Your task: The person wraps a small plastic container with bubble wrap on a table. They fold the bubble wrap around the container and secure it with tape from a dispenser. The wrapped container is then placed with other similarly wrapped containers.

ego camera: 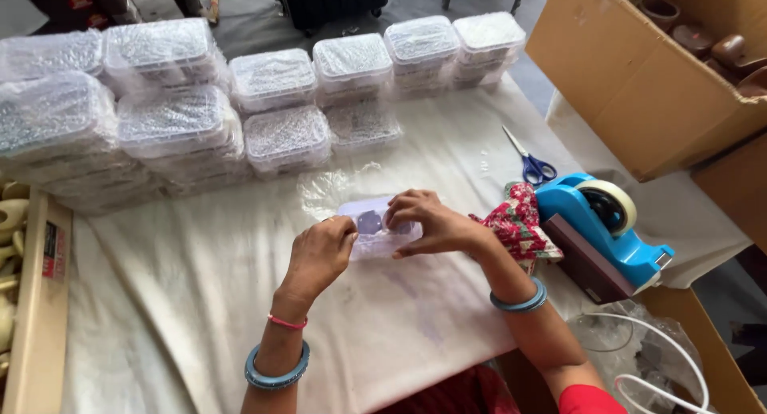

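At table centre: left hand (318, 254) and right hand (431, 222) both grip clear plastic box (375, 234); tape dispenser (603, 222) at 3 o'clock, wrapped box stacks (240, 102) at 12.

— what does the person wear on the left hand (318, 254)?
— a thin pink thread and a blue bangle at the wrist.
— and the right hand (435, 222)?
— one blue bangle, plus a red sleeve at the upper arm.
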